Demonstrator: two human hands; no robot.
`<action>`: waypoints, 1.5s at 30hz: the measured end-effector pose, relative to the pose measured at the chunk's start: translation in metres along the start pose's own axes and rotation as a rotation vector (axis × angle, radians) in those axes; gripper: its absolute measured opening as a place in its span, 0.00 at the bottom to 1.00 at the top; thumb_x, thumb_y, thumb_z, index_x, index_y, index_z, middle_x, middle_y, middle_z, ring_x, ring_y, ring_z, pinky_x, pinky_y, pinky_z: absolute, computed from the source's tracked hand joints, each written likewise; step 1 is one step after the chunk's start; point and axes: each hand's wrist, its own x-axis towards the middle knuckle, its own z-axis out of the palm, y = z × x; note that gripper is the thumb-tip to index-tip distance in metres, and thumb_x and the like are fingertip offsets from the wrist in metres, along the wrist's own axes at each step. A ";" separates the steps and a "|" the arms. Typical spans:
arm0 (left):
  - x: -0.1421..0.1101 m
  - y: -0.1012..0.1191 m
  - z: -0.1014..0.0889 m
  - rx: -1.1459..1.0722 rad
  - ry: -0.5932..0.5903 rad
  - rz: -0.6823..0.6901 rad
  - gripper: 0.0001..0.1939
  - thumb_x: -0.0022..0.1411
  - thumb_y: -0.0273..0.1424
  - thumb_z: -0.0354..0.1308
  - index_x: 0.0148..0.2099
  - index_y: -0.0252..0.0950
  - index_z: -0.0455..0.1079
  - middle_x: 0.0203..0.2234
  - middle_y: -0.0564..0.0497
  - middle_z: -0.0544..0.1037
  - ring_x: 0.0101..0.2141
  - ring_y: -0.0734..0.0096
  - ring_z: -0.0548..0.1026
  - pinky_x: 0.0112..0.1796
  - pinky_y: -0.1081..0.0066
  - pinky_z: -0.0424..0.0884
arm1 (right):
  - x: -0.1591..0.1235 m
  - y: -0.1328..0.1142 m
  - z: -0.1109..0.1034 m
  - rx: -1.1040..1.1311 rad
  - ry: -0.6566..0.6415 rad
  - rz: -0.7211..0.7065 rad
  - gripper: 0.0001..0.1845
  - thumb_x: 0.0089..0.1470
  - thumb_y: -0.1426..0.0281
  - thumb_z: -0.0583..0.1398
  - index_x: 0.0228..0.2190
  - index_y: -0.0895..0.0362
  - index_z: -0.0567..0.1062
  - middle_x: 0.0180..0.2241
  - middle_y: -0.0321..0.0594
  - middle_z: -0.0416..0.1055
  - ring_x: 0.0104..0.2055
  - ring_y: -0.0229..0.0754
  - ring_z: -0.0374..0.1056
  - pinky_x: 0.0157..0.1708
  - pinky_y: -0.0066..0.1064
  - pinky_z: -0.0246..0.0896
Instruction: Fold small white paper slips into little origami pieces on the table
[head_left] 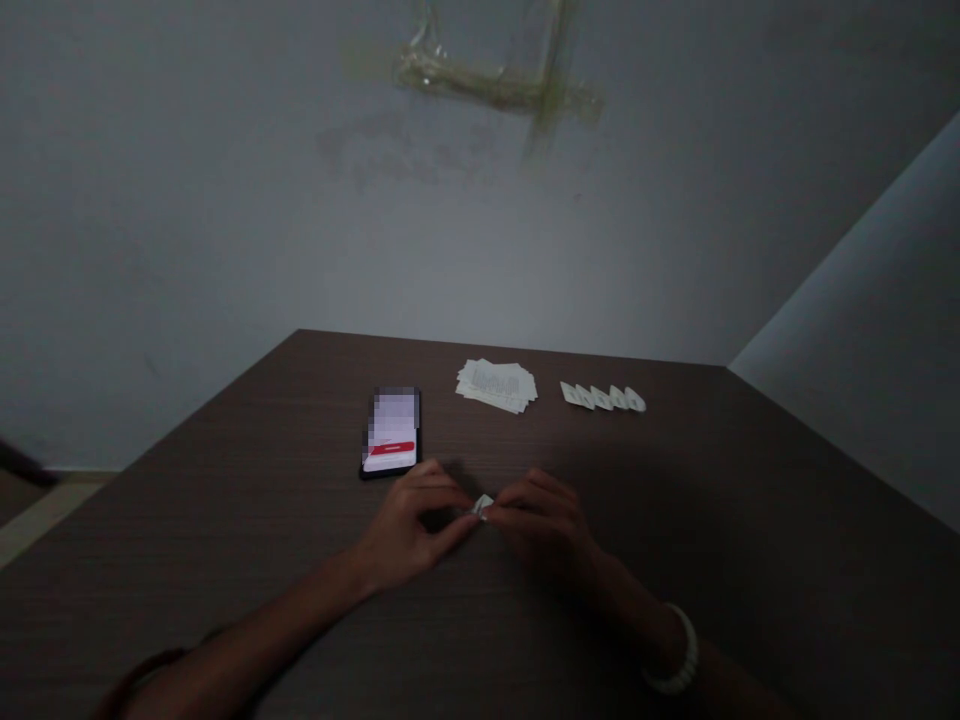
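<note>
Between my two hands is a small piece of white paper, pinched from both sides just above the table. My left hand grips its left edge between thumb and fingertips. My right hand is closed on the right side, covering part of it. Its exact shape is hard to make out in the dim light. Beyond my hands lies a loose pile of printed paper slips. To the right of that pile, several small folded papers overlap in a row.
A phone with a lit screen lies just beyond my left hand. The dark brown table meets a grey wall at the back, with peeling tape on it. Another wall surface closes off the right side.
</note>
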 end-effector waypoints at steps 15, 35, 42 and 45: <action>0.001 0.002 -0.002 -0.080 -0.054 -0.205 0.06 0.60 0.32 0.60 0.38 0.37 0.76 0.29 0.51 0.75 0.33 0.68 0.72 0.33 0.68 0.69 | -0.001 -0.003 -0.004 -0.011 -0.039 0.052 0.07 0.56 0.76 0.60 0.36 0.54 0.76 0.32 0.37 0.76 0.31 0.38 0.66 0.33 0.31 0.62; 0.003 0.000 -0.005 -0.001 -0.084 -0.162 0.10 0.58 0.28 0.59 0.44 0.39 0.73 0.31 0.51 0.75 0.35 0.65 0.70 0.37 0.65 0.67 | -0.005 0.004 0.002 0.072 -0.140 0.387 0.17 0.49 0.78 0.57 0.41 0.56 0.74 0.33 0.40 0.74 0.34 0.42 0.67 0.38 0.35 0.61; 0.000 -0.004 0.000 0.070 -0.164 -0.093 0.13 0.58 0.27 0.58 0.46 0.39 0.72 0.33 0.50 0.74 0.38 0.62 0.69 0.41 0.62 0.67 | -0.003 0.001 0.005 0.137 -0.220 0.478 0.17 0.45 0.80 0.57 0.38 0.56 0.76 0.30 0.38 0.72 0.32 0.41 0.65 0.35 0.33 0.58; -0.002 -0.006 0.001 0.091 -0.155 -0.081 0.13 0.58 0.27 0.58 0.47 0.39 0.72 0.34 0.49 0.75 0.38 0.62 0.70 0.41 0.61 0.67 | -0.001 -0.001 0.004 0.142 -0.246 0.480 0.16 0.45 0.79 0.58 0.38 0.56 0.75 0.30 0.38 0.72 0.32 0.41 0.65 0.35 0.33 0.58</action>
